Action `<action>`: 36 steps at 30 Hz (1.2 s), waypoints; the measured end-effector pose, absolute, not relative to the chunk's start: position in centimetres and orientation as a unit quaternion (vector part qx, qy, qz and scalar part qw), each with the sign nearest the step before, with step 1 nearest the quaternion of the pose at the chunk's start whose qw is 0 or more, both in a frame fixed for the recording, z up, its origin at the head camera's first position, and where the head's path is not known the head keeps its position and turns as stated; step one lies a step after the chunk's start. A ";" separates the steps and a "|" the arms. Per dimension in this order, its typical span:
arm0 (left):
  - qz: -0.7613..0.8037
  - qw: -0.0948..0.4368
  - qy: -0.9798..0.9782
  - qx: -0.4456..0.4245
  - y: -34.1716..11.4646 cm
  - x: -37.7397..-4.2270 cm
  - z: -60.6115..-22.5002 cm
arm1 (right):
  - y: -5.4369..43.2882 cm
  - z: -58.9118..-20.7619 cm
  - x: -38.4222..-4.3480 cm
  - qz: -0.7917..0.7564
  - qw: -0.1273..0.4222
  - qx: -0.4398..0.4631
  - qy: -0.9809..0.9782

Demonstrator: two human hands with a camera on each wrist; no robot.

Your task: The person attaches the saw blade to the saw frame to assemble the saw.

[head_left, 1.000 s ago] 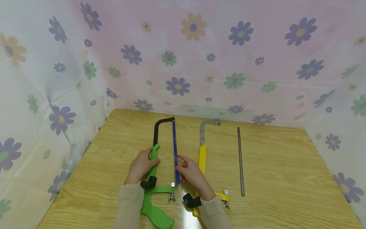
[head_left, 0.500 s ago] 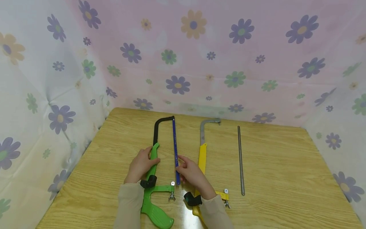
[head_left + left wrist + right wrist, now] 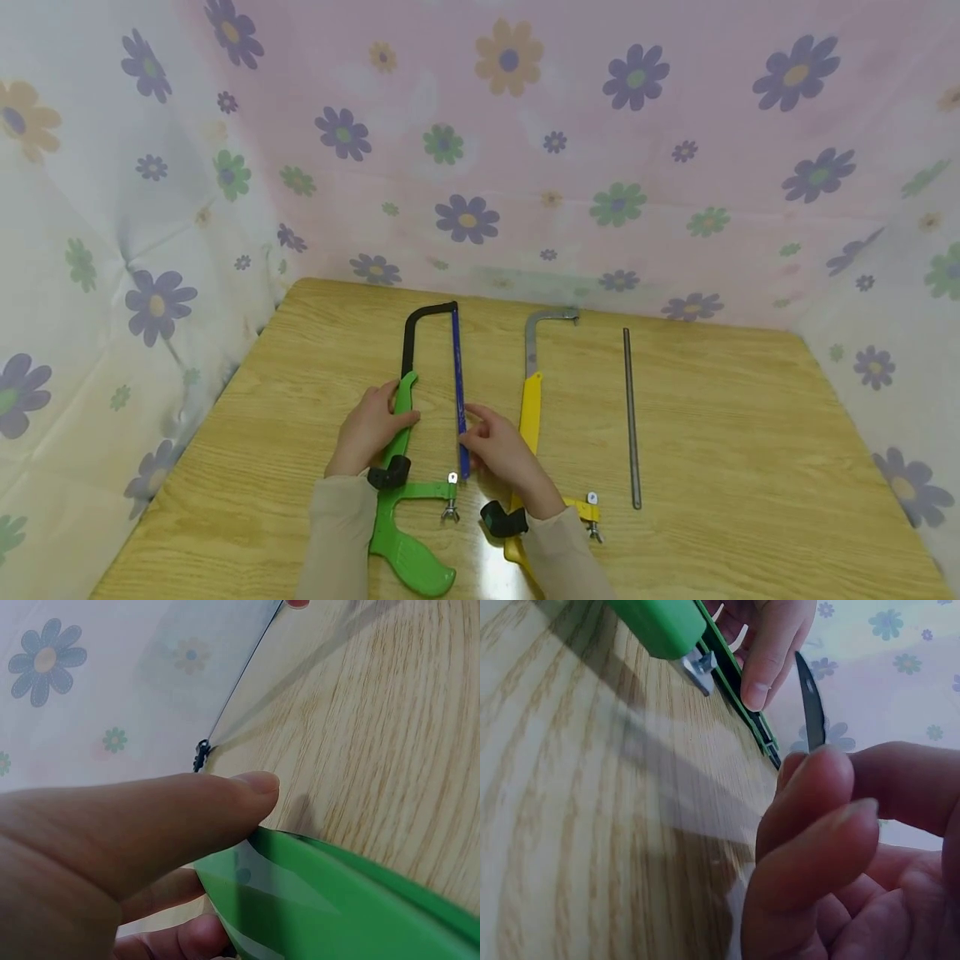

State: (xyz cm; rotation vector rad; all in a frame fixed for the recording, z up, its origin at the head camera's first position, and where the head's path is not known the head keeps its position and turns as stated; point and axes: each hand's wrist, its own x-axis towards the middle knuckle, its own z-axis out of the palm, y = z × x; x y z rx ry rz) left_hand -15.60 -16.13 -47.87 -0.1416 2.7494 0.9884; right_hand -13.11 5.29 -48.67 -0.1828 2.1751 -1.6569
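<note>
A green hacksaw frame (image 3: 411,560) with a black front bow (image 3: 409,342) lies left of centre in the head view. My left hand (image 3: 371,429) grips its green back, thumb on one side and fingers on the other, as the left wrist view confirms. The blue hacksaw blade (image 3: 457,358) meets the bow's far tip. Its lower part is pinched by my right hand (image 3: 506,454). The blade's near end, with a hole (image 3: 809,687) in it, sticks out past my fingers, apart from the green arm's wing nut (image 3: 450,513).
Beside my right hand lies a yellow hacksaw frame (image 3: 531,408) with a grey bow (image 3: 532,342) and no blade; my right forearm covers part of it. Farther right is a loose grey blade (image 3: 632,417). Floral cloth (image 3: 525,167) encloses the wooden table (image 3: 735,467) at the back and sides.
</note>
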 end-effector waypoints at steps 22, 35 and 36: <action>0.321 0.116 0.939 -0.039 -16.4 -16.5 -47.7 | 4.6 -49.3 -14.1 -0.611 0.198 -0.050 0.765; 0.319 0.121 0.940 -0.031 -16.7 -16.9 -47.7 | 4.0 -47.8 -13.9 -0.627 0.232 -0.062 0.741; 0.319 0.121 0.939 -0.032 -16.8 -16.9 -47.7 | 3.9 -47.4 -13.7 -0.626 0.234 -0.062 0.742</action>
